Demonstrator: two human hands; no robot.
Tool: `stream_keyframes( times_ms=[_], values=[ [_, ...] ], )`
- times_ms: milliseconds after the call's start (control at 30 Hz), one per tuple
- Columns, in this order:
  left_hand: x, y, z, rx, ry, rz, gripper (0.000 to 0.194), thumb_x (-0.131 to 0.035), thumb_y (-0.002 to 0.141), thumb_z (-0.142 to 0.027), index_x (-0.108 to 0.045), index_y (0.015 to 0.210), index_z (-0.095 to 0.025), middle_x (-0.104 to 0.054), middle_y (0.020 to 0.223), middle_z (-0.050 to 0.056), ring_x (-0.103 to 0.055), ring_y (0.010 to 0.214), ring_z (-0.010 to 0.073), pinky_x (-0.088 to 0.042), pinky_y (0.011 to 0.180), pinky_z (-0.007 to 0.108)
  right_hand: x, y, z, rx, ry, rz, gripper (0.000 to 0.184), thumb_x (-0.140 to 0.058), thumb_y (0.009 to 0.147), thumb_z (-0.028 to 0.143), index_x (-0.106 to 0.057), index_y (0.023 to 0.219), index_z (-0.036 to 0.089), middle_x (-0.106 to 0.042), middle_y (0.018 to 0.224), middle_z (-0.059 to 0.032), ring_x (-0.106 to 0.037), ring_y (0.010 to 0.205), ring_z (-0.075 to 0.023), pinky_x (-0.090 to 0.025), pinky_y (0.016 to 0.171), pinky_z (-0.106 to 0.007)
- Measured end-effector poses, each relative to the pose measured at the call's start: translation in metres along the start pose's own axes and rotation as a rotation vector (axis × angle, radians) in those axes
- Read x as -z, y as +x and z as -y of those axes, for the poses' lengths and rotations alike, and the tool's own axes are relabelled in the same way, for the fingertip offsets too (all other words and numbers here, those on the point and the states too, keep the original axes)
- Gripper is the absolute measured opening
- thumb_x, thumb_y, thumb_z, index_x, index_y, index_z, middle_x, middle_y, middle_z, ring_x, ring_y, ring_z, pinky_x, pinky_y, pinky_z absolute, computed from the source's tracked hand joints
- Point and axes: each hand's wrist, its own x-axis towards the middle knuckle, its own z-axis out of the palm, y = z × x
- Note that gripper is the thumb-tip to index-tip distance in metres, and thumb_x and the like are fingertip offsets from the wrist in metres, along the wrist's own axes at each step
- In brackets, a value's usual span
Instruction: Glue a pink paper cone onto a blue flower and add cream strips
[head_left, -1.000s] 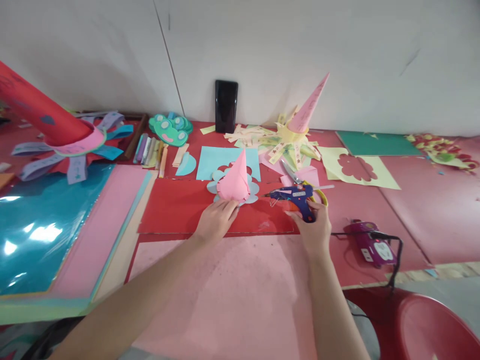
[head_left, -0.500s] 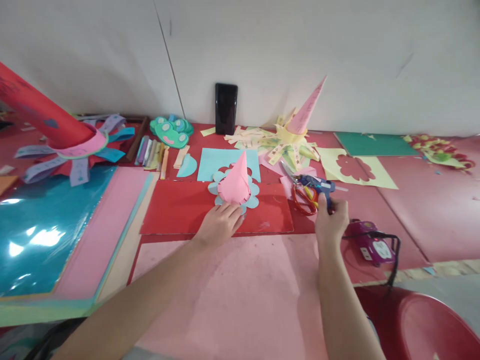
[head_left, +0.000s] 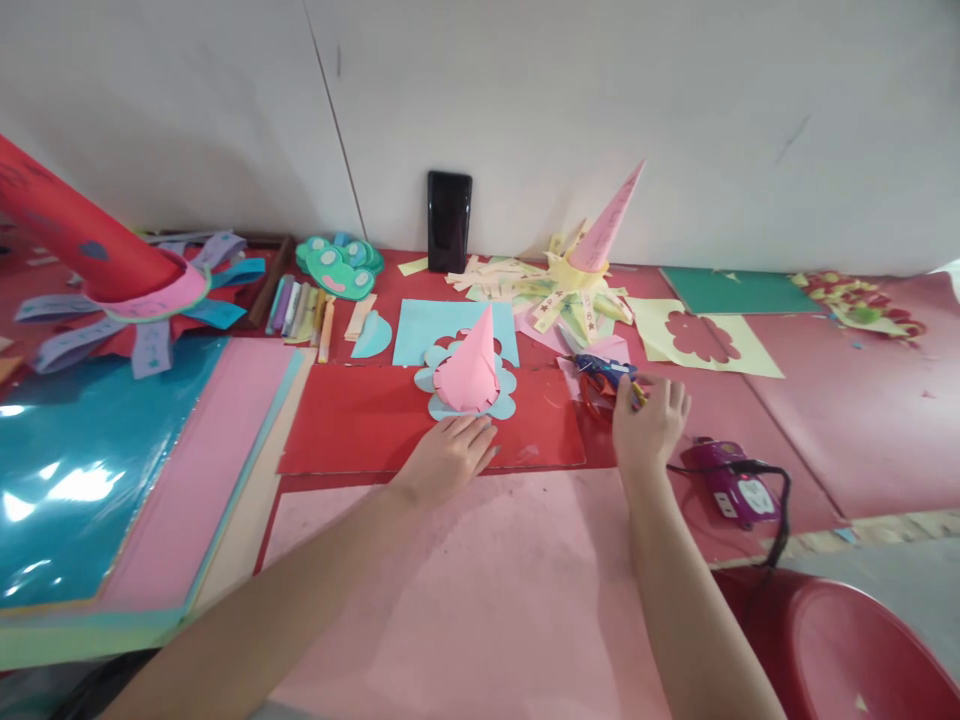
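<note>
Two hands (head_left: 448,450) (head_left: 649,425) apart, board corner (head_left: 568,450) between

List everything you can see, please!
Wall: one, grey, behind
Phone: one, black, leaning on wall
Table: one, red, below wall
Board: one, red, on table
Paper flower: one, blue, on board
Pink cone: one, pink, on paper flower
Glue gun: one, blue, near board
Scissors: count unclear, orange handle, beside glue gun
Frog cutouts: several, green, left of phone
Pens: several, mixed, near frog cutouts
Red tube: one, red, far left
Lettered cone: one, pink, right of phone
Power socket: one, purple, right
Stool: one, red, bottom right
Paper pieces: many, mixed, across table
Left hand: one, bare, at board
Right hand: one, bare, by glue gun
</note>
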Motion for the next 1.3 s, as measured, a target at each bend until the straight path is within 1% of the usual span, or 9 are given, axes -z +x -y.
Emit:
stream_keyframes(
  times_ms=[100, 200, 267, 400, 467, 600, 733, 967, 1300],
  values=[
    [0.0, 0.0, 0.001, 0.021, -0.011, 0.028, 0.028, -0.039, 0.095, -0.021, -0.064, 0.101, -0.012, -0.07, 0.101, 0.009, -0.066, 0.093, 0.0202, -0.052, 0.08, 0.034, 0.005, -0.011, 0.032, 0.194, 0.116, 0.113, 0.018, -0.045, 0.089, 0.033, -0.058, 0.086, 0.022, -0.064, 0.077, -0.004, -0.059, 0.074, -0.0185, -0.047, 0.075, -0.036],
    [0.001, 0.0, 0.001, 0.037, -0.03, 0.043, 0.026, -0.04, 0.095, -0.021, -0.064, 0.102, -0.012, -0.07, 0.101, 0.01, -0.065, 0.094, 0.0211, -0.052, 0.079, 0.035, 0.003, -0.03, 0.06, 0.458, 0.291, 0.289, 0.015, -0.045, 0.089, 0.021, -0.059, 0.094, 0.02, -0.069, 0.085, -0.0044, -0.062, 0.082, -0.0176, -0.049, 0.075, -0.033],
    [0.001, 0.001, 0.001, 0.028, -0.018, 0.037, 0.025, -0.042, 0.094, -0.02, -0.064, 0.1, -0.011, -0.07, 0.099, 0.01, -0.066, 0.091, 0.0214, -0.052, 0.077, 0.035, 0.001, -0.042, 0.071, 0.539, 0.331, 0.369, 0.019, -0.046, 0.088, 0.017, -0.059, 0.101, 0.02, -0.07, 0.091, -0.005, -0.063, 0.089, -0.0174, -0.049, 0.078, -0.033],
    [0.003, 0.002, 0.002, 0.011, 0.006, 0.035, 0.024, -0.042, 0.094, -0.019, -0.064, 0.096, -0.01, -0.07, 0.097, 0.01, -0.065, 0.089, 0.0213, -0.052, 0.075, 0.034, -0.002, -0.052, 0.075, 0.664, 0.359, 0.427, 0.026, -0.046, 0.086, 0.012, -0.058, 0.109, 0.018, -0.07, 0.099, -0.007, -0.062, 0.098, -0.0182, -0.05, 0.082, -0.034],
    [0.003, 0.002, 0.002, 0.018, -0.019, 0.043, 0.023, -0.042, 0.094, -0.018, -0.064, 0.097, -0.011, -0.07, 0.097, 0.01, -0.065, 0.091, 0.0213, -0.052, 0.076, 0.034, -0.003, -0.053, 0.074, 0.688, 0.373, 0.446, 0.029, -0.045, 0.086, 0.011, -0.056, 0.113, 0.018, -0.07, 0.102, -0.0071, -0.061, 0.103, -0.0188, -0.05, 0.084, -0.035],
    [0.004, 0.003, 0.003, 0.056, -0.083, 0.066, 0.024, -0.041, 0.094, -0.019, -0.064, 0.097, -0.013, -0.07, 0.096, 0.009, -0.065, 0.093, 0.0211, -0.052, 0.077, 0.035, -0.006, -0.054, 0.073, 0.665, 0.386, 0.463, 0.033, -0.045, 0.086, 0.011, -0.055, 0.116, 0.019, -0.069, 0.105, -0.0071, -0.061, 0.105, -0.0191, -0.05, 0.085, -0.036],
    [0.005, 0.003, 0.003, 0.051, -0.044, 0.054, 0.027, -0.039, 0.095, -0.019, -0.065, 0.095, -0.014, -0.071, 0.093, 0.007, -0.065, 0.088, 0.0193, -0.052, 0.075, 0.034, -0.008, -0.054, 0.073, 0.67, 0.392, 0.475, 0.036, -0.045, 0.085, 0.01, -0.054, 0.119, 0.019, -0.069, 0.106, -0.0068, -0.061, 0.106, -0.0194, -0.051, 0.085, -0.036],
    [0.007, 0.005, 0.003, 0.006, 0.029, -0.007, 0.021, -0.045, 0.093, -0.019, -0.064, 0.091, -0.011, -0.071, 0.087, 0.006, -0.065, 0.077, 0.0176, -0.051, 0.07, 0.032, -0.007, -0.054, 0.074, 0.693, 0.375, 0.445, 0.031, -0.046, 0.086, 0.01, -0.056, 0.115, 0.017, -0.07, 0.104, -0.0071, -0.061, 0.105, -0.02, -0.051, 0.083, -0.035],
    [0.005, 0.003, 0.004, 0.028, -0.004, 0.013, 0.019, -0.044, 0.092, -0.016, -0.062, 0.091, -0.011, -0.071, 0.088, 0.006, -0.065, 0.083, 0.0187, -0.051, 0.071, 0.031, -0.006, -0.052, 0.076, 0.767, 0.372, 0.421, 0.028, -0.047, 0.085, 0.009, -0.057, 0.11, 0.017, -0.07, 0.106, -0.0074, -0.061, 0.104, -0.0211, -0.051, 0.081, -0.036]
  ],
)
